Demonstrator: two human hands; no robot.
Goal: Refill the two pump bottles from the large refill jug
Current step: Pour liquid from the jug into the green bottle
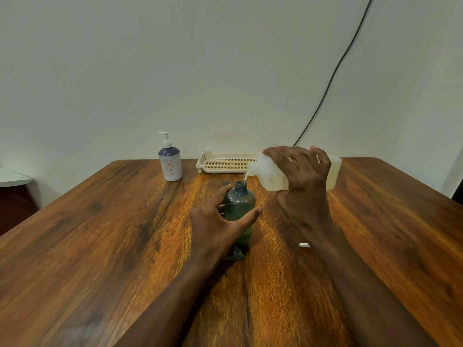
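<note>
left hand (220, 221) gripping uncapped smoky green bottle (239, 204), right hand (300, 171) gripping tilted translucent white jug (265, 171)

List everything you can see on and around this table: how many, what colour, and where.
refill jug: one, translucent white, tilted over the open bottle's mouth, pouring
open bottle: one, dark grey-green, upright mid-table, pump off
pump head: one, dark grey, lying on the table just in front of the open bottle
white pump bottle: one, white with blue top, pump on, back left
tray: one, cream, perforated, back of the table by the wall
small white piece: one, perhaps a cap, beside the right forearm
cable: one, black, down the wall
table: one, brown wood
left hand: fingers round the open bottle
right hand: grips the refill jug
</note>
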